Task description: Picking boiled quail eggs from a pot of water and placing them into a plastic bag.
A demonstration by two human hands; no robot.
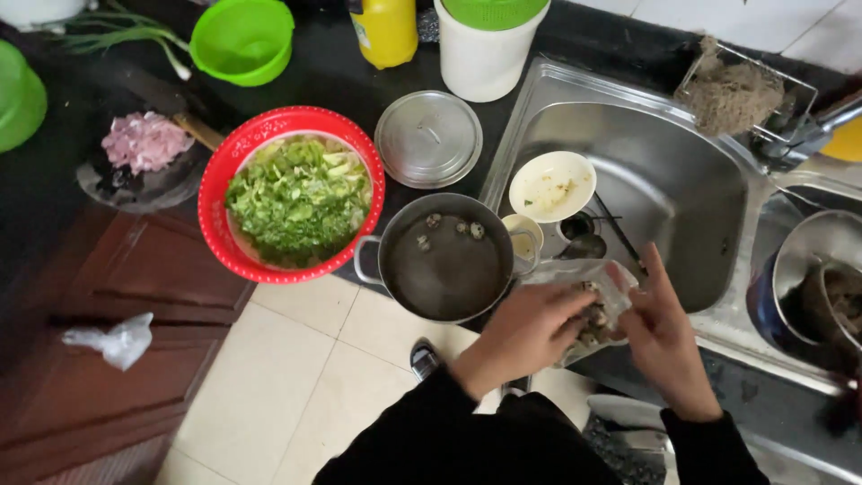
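Left hand [530, 328]: fingers curled inside clear plastic bag [588, 305], at front edge of sink [709, 224].
Right hand [660, 337]: pinching bag rim.
Pot [444, 260]: just left, water with few small eggs.
Red basket [292, 193]: chopped greens, farther left on table [332, 72].

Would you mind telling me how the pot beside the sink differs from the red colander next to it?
The pot is grey metal with side handles and holds dark water with a few small speckled eggs; the red colander looks like plastic and is heaped with chopped greens. The pot sits nearer the left hand and right hand, which hold a clear bag. Both are round and open-topped.
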